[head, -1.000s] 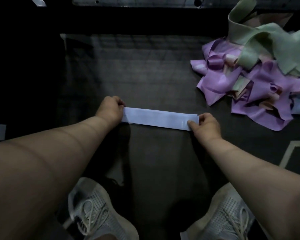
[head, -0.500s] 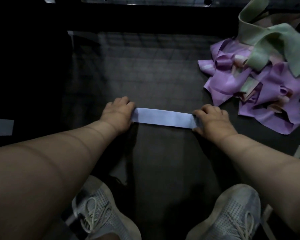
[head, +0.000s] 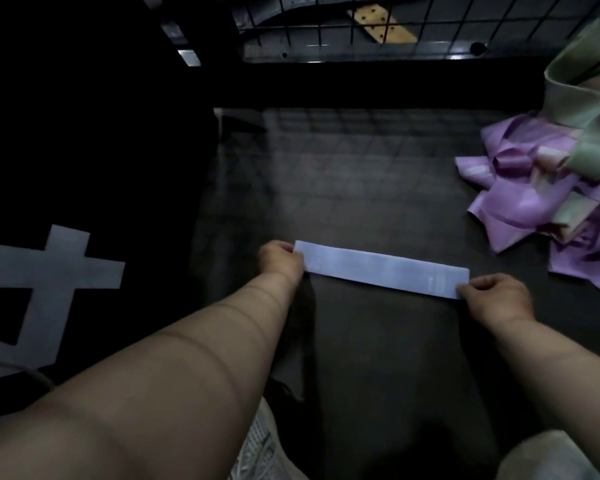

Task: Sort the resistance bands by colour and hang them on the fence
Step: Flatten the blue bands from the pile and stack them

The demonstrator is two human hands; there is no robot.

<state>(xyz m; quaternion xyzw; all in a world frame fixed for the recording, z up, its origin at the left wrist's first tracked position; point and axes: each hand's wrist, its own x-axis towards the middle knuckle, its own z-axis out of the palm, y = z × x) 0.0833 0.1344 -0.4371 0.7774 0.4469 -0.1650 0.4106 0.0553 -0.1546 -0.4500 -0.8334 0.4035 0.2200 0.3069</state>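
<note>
A light blue resistance band (head: 381,269) is stretched flat between my two hands over the dark floor mat (head: 361,188). My left hand (head: 280,258) grips its left end and my right hand (head: 496,295) pinches its right end. At the right edge lies a tangled pile of purple bands (head: 527,202) with pale green bands (head: 589,133) on top of it. The black wire fence (head: 343,26) runs along the top of the view.
A white tape mark (head: 45,292) lies on the black floor at the left. My two white shoes (head: 260,448) show at the bottom. A wooden strip with holes (head: 383,26) lies behind the fence.
The band between my hands has been pulled out longer. My view has tilted up and to the left, so the fence shows now and the pile sits further right.
</note>
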